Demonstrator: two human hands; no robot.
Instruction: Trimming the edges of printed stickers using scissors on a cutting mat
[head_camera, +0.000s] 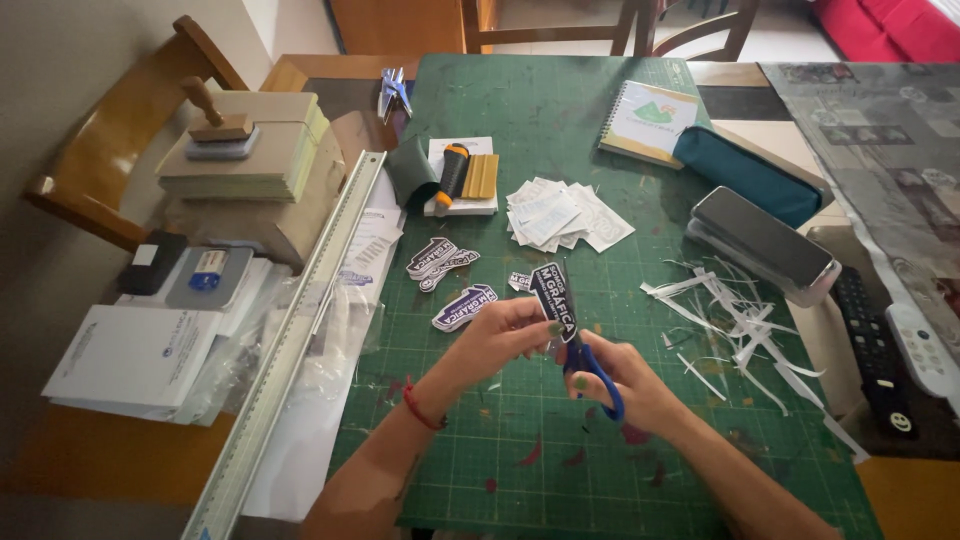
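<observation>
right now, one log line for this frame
left hand: holds sticker | right hand: blue scissors cutting it | surface: green cutting mat | paper scraps right

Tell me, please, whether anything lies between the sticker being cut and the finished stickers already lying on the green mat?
Nothing visible does. The left hand holds the sticker while the right hand works the blue scissors. Only bare cutting mat separates it from the cut stickers; the paper scraps lie off to the right.
</observation>
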